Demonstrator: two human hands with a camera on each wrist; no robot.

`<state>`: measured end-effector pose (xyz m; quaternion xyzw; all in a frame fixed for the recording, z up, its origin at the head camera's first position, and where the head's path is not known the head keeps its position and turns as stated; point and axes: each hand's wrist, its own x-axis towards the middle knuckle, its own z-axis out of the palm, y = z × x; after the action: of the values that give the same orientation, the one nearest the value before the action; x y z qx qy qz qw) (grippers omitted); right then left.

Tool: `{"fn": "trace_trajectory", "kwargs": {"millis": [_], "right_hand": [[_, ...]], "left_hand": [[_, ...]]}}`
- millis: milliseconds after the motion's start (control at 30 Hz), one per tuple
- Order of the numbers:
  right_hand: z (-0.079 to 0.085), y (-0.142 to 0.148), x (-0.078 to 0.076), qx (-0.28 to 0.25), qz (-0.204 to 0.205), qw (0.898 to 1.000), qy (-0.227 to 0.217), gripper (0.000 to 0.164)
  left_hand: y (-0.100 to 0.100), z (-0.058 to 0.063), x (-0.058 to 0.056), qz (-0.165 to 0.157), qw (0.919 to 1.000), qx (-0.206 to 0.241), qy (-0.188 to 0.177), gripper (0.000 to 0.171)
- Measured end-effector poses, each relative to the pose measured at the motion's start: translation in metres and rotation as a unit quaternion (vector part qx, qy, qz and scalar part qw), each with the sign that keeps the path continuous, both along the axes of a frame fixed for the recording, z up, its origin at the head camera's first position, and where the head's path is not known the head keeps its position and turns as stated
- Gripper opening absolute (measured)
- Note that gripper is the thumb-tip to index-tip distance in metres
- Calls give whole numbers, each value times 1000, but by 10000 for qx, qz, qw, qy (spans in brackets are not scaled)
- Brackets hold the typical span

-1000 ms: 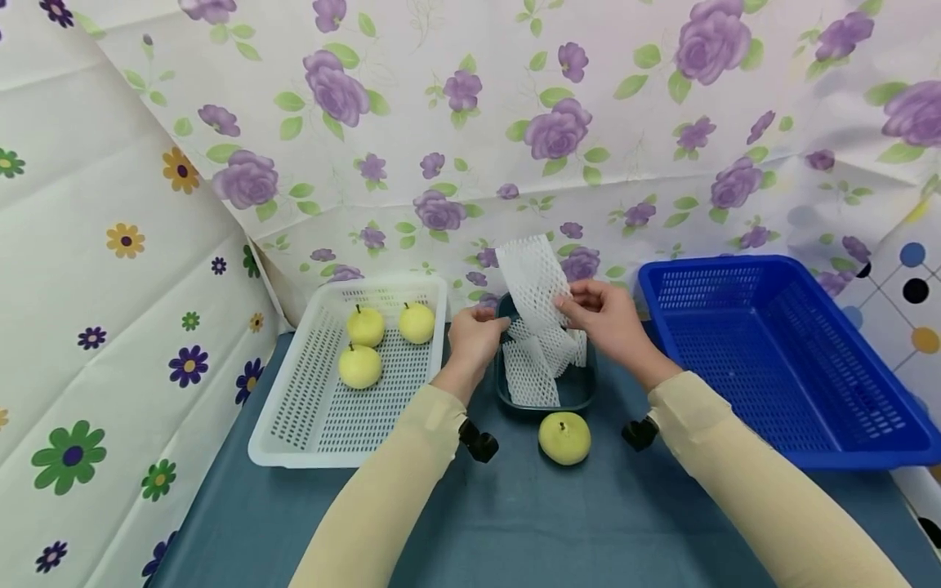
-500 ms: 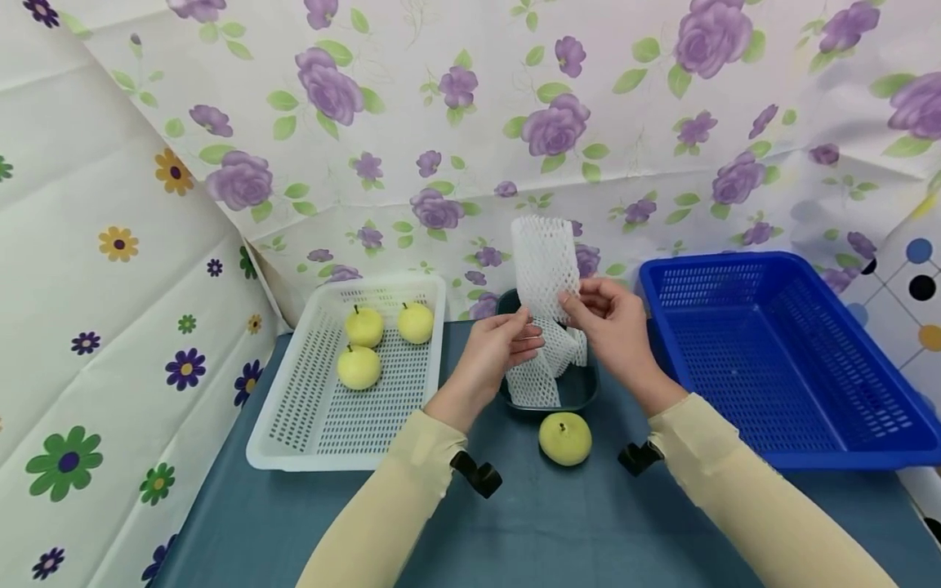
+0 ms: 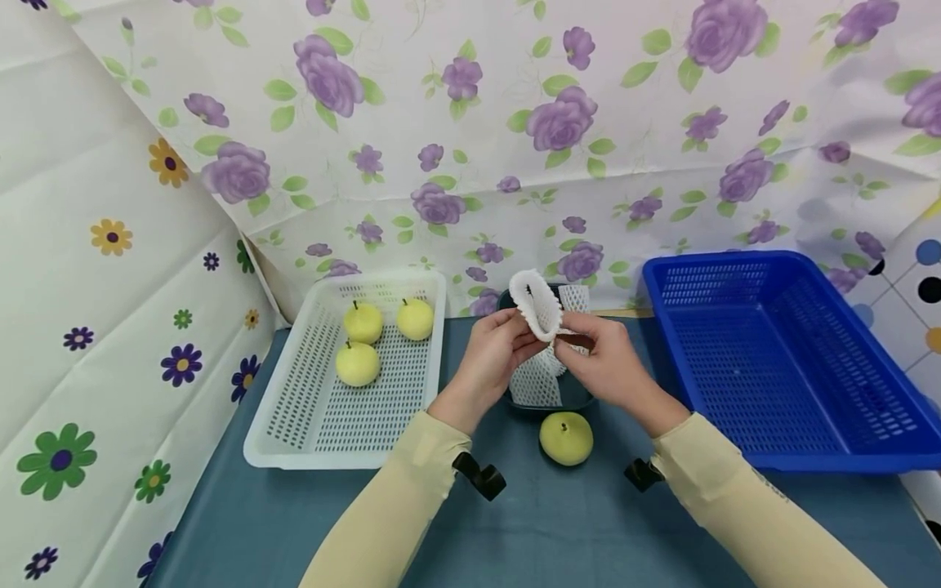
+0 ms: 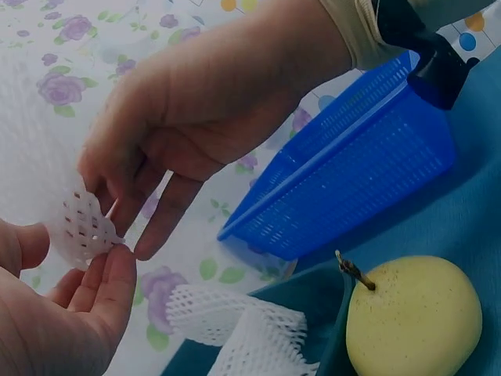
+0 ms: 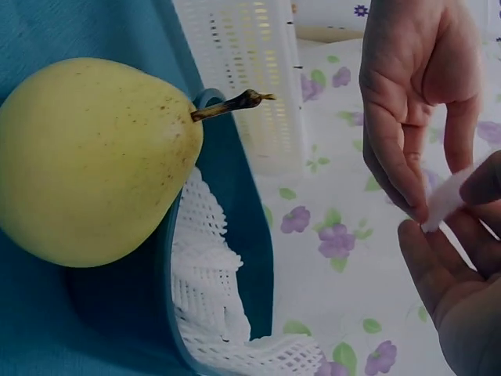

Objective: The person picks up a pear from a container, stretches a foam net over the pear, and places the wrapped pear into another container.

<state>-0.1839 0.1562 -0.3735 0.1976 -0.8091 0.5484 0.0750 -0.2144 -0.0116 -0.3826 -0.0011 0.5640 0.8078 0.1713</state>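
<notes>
Both hands hold a white foam fruit net (image 3: 537, 304) above a dark teal box (image 3: 578, 398); its mouth is spread and tilted toward the head camera. My left hand (image 3: 488, 355) pinches the net's left side between thumb and fingers. On the other side, my right hand (image 3: 610, 363) pinches its edge with the thumb and fingertips. More foam nets (image 3: 535, 384) lie in the box beneath. A yellow-green pear (image 3: 566, 438) with its stem up sits on the cloth just in front of the box, touched by neither hand.
To the left, a white perforated basket (image 3: 331, 445) holds three pears (image 3: 358, 364) toward its back. A blue perforated basket (image 3: 772, 359) stands at the right. Behind everything rises a flowered sheet (image 3: 397, 147); blue-green cloth (image 3: 529, 531) covers the table.
The foam net was drawn up from the box by the right hand and stood upright. It has since tipped toward the head camera, and the left hand has moved right to grip it.
</notes>
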Motion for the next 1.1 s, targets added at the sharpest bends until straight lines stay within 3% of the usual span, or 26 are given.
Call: {"fn": "trace_trajectory", "kwargs": {"millis": [100,333,500,700,933,1100], "right_hand": [[-10,5,-4,-40,114,9999,-95,32],[-21,10,-12,-510,-283,9975,-408,23],[-21,7,-14,-744,-256,9943,-718,34],[-21,7,-12,-290,-206,9920,-1215,50],[-25,7,-11,-187,52,9906,-1355,50],[-26,9,-10,-232,165,9917,-1250,43]], "left_hand": [[-1,-1,0,30,9999,-140,4,31],[-1,-5,0,-299,9983,-508,28,31],[0,-9,2,-215,9961,-819,265,27],[-1,-7,6,36,9954,-592,755,26],[-1,-4,5,30,9965,-600,573,20],[-2,-4,5,-394,9938,-925,483,29]]}}
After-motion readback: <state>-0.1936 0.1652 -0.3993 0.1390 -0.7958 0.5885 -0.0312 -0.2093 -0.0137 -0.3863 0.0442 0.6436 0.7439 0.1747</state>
